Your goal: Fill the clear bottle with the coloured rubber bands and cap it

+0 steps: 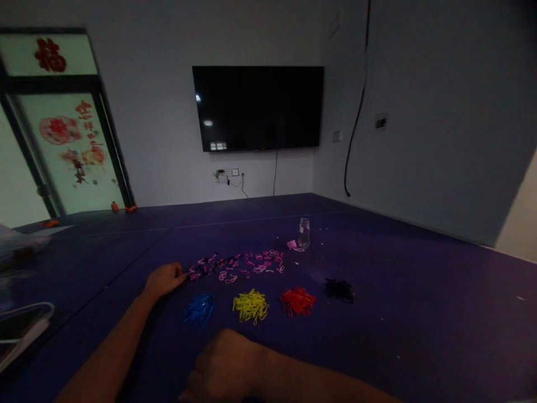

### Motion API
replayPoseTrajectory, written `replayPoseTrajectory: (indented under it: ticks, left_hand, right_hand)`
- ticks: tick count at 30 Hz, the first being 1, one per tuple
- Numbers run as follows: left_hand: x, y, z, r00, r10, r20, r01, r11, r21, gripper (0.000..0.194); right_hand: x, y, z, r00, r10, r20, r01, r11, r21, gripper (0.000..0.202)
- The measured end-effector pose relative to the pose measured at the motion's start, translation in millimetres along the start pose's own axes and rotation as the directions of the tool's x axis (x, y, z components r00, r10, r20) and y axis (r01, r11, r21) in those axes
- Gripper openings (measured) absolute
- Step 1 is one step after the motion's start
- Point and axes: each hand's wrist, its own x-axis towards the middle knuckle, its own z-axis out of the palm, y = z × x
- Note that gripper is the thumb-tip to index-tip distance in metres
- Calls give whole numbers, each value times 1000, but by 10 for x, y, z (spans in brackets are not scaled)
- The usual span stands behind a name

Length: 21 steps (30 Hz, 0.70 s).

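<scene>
At the left end of a loose spread of pink and black rubber bands (pixel 229 267), my left hand (pixel 164 280) has its fingers bent together and the tips touching the outermost bands. Whether a band sits between those fingertips is too small to tell. My right hand (pixel 226 364) is curled low in front, its fingers turned down and mostly hidden. Between the hands and beyond lie sorted piles: blue rubber bands (pixel 199 310), yellow rubber bands (pixel 250 305), red rubber bands (pixel 297 301) and black rubber bands (pixel 339 290).
A clear glass jar (pixel 304 235) stands upright behind the bands, with a small pink piece (pixel 291 245) beside it. At the left edge rests a white-rimmed object (pixel 29 324). The purple tabletop (pixel 419 291) reaches back to the wall, under a television (pixel 260 108).
</scene>
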Motion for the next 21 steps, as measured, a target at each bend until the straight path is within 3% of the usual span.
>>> replayPoseTrajectory:
  ticks: [4, 9, 15, 21]
  left_hand:
    - [-26, 24, 12, 997, 57, 60, -68, 980, 185, 16]
    - [16, 66, 56, 995, 72, 72, -90, 953, 290, 18]
    - [51, 107, 66, 998, 52, 20, -56, 943, 327, 22]
    - [-10, 83, 46, 998, 62, 30, -68, 947, 313, 21]
  right_hand:
    - [-29, -3, -17, 1000, -23, -10, 23, 999, -27, 38]
    - [-20, -10, -34, 1000, -6, -14, 6, 1000, -29, 38]
    - [29, -24, -117, 998, -34, 53, 35, 999, -17, 35]
    - [2, -21, -70, 1000, -1, -1, 1, 1000, -15, 40]
